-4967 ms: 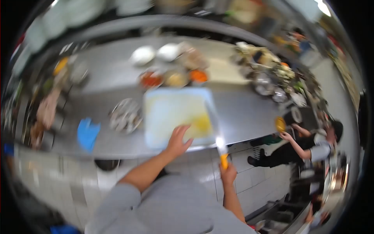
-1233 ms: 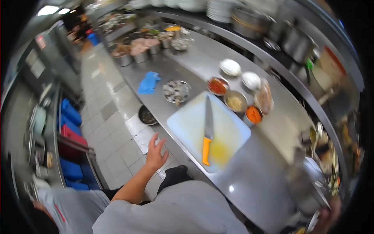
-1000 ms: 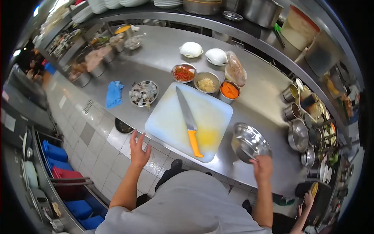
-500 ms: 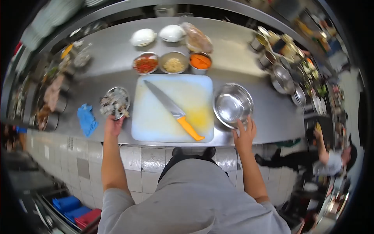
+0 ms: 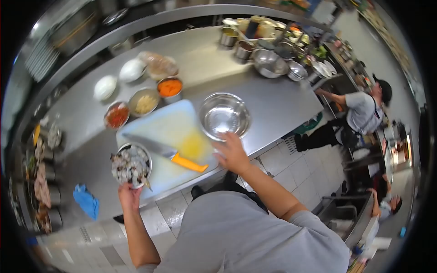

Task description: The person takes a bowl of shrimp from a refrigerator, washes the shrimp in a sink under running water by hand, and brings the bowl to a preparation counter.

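Note:
My left hand [image 5: 129,196] grips the near rim of a metal bowl of shrimp [image 5: 131,164], which overlaps the left edge of the cutting board [image 5: 180,113]. An orange-handled knife [image 5: 189,163] lies on the board, beside a yellow stain. At the near rim of an empty metal bowl [image 5: 225,116], right of the board, my right hand [image 5: 231,151] has its fingers apart. Behind the board stand bowls of red strips [image 5: 117,115], chopped pale pieces [image 5: 145,104] and an orange food [image 5: 170,87].
A blue cloth [image 5: 86,201] lies at the front left of the steel table. Two white bundles [image 5: 132,70] and a bagged item [image 5: 159,65] are at the back. Metal bowls [image 5: 270,63] stand at the far right. A person [image 5: 364,111] stands beyond the table's right end.
The head view has turned right. The shrimp bowl, held by my left hand, has moved right onto the board's edge. Earlier, the knife left my right hand and the empty bowl came onto the table.

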Action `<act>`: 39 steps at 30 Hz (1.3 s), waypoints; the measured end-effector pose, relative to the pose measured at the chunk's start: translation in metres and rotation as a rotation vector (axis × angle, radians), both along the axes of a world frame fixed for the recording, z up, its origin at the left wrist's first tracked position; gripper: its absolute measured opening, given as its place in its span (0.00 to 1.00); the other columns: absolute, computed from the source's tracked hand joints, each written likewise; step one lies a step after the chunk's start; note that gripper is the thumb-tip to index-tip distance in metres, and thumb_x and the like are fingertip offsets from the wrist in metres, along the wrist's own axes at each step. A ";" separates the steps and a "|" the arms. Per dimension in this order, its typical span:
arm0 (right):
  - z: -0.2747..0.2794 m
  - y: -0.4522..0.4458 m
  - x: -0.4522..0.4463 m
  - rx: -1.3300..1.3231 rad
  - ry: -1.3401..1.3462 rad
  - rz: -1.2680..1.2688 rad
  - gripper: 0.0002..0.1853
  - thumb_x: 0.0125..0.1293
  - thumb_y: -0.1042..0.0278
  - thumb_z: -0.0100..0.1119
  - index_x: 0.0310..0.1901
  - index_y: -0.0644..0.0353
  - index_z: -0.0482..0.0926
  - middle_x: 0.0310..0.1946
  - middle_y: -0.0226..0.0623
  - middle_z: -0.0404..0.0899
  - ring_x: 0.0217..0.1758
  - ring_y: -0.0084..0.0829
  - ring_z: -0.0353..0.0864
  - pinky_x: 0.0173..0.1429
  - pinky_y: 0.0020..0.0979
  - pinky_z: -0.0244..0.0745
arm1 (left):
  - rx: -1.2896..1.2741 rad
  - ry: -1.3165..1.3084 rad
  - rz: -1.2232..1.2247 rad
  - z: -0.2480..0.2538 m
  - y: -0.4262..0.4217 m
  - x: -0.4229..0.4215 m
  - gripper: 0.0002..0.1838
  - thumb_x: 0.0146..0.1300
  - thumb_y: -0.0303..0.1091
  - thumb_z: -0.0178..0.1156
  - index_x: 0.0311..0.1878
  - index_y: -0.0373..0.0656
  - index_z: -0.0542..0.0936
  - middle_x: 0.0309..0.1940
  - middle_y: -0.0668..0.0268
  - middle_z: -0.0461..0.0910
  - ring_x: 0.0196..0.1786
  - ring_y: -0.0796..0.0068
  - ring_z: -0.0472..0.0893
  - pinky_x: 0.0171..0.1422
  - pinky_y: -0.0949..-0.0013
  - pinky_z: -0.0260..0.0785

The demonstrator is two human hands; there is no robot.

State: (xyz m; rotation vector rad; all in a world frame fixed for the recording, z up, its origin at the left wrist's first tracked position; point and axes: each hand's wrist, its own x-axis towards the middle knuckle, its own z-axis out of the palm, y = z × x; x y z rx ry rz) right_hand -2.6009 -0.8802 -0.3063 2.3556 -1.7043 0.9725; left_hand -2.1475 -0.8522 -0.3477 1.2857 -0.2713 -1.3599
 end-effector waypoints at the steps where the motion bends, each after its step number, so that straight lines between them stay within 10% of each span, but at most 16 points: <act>1: 0.012 -0.003 0.006 0.008 0.039 0.105 0.25 0.59 0.60 0.74 0.60 0.47 0.83 0.69 0.43 0.72 0.71 0.53 0.69 0.74 0.53 0.65 | -0.013 -0.004 -0.022 -0.007 -0.001 0.001 0.13 0.64 0.27 0.53 0.52 0.37 0.75 0.52 0.54 0.81 0.51 0.56 0.86 0.56 0.56 0.86; 7: 0.039 0.007 -0.054 0.002 0.022 0.094 0.23 0.61 0.60 0.73 0.59 0.47 0.83 0.68 0.42 0.73 0.71 0.51 0.71 0.73 0.50 0.69 | -0.011 -0.259 -0.061 0.006 0.033 0.000 0.31 0.72 0.39 0.61 0.74 0.36 0.68 0.62 0.59 0.79 0.62 0.68 0.79 0.59 0.61 0.74; 11: 0.001 0.057 -0.147 0.078 -0.053 -0.286 0.25 0.59 0.63 0.74 0.59 0.50 0.82 0.70 0.49 0.70 0.72 0.54 0.69 0.73 0.50 0.69 | -0.146 -1.039 0.316 -0.017 0.026 0.050 0.21 0.78 0.39 0.55 0.66 0.38 0.77 0.50 0.65 0.81 0.51 0.78 0.77 0.51 0.73 0.68; 13: -0.044 0.098 -0.194 0.182 -0.045 -0.462 0.32 0.59 0.64 0.76 0.66 0.50 0.78 0.72 0.58 0.66 0.73 0.59 0.68 0.73 0.52 0.68 | -0.143 -0.943 0.229 0.036 0.019 0.021 0.17 0.78 0.38 0.55 0.60 0.37 0.80 0.47 0.66 0.81 0.49 0.78 0.77 0.52 0.73 0.68; 18: -0.106 0.219 -0.309 0.719 -0.133 -0.739 0.46 0.58 0.62 0.77 0.77 0.46 0.64 0.78 0.61 0.55 0.76 0.62 0.65 0.75 0.51 0.68 | -0.368 -1.052 0.002 0.058 -0.032 -0.146 0.03 0.73 0.26 0.59 0.46 0.40 0.80 0.37 0.70 0.75 0.41 0.82 0.72 0.46 0.75 0.67; 24: -0.140 0.344 -0.446 1.357 -0.232 -0.953 0.48 0.62 0.49 0.74 0.80 0.46 0.58 0.80 0.64 0.51 0.75 0.63 0.66 0.75 0.51 0.70 | -0.586 -0.737 -0.549 0.042 -0.041 -0.456 0.18 0.58 0.22 0.73 0.48 0.46 0.76 0.43 0.72 0.78 0.35 0.79 0.76 0.42 0.74 0.70; 31: -0.131 0.394 -0.526 0.999 -0.347 -1.189 0.50 0.61 0.52 0.75 0.81 0.44 0.56 0.81 0.59 0.48 0.77 0.63 0.64 0.75 0.50 0.69 | -1.111 -0.887 -1.390 0.075 -0.012 -0.722 0.06 0.64 0.28 0.66 0.43 0.41 0.85 0.42 0.58 0.85 0.48 0.53 0.82 0.54 0.57 0.75; 39: -0.144 0.386 -0.622 1.133 -0.457 -1.204 0.44 0.64 0.48 0.72 0.78 0.50 0.64 0.78 0.58 0.59 0.78 0.57 0.64 0.75 0.50 0.68 | -1.315 -1.067 -1.217 0.071 -0.131 -0.906 0.17 0.66 0.26 0.62 0.58 0.43 0.83 0.55 0.55 0.82 0.59 0.50 0.80 0.64 0.55 0.73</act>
